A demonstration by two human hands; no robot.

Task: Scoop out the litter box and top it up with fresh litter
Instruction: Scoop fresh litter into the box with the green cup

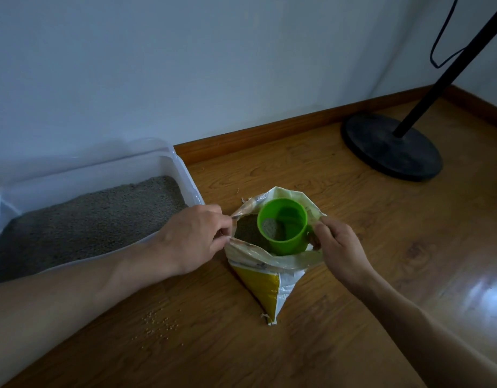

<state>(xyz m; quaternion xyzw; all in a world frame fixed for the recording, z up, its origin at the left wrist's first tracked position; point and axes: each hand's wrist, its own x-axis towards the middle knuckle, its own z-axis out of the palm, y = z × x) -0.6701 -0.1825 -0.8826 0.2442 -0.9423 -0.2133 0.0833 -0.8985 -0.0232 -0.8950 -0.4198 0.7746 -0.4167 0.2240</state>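
The 2 hands are meeting at the open mouth of the white and yellow woven litter bag (265, 271), which is standing on the wooden floor (339, 219) just to the right of the clear plastic litter box (183, 166). The left hand (194, 238), nearer to the box, is pinching the bag's left edge and pulling it open. The right hand (339, 247) is gripping the bright green plastic cup (283, 226) by its handle side; the cup is sitting inside the bag, a little grey litter in its bottom. The box, lying leftward from the cup, is already holding a grey litter layer (87, 222).
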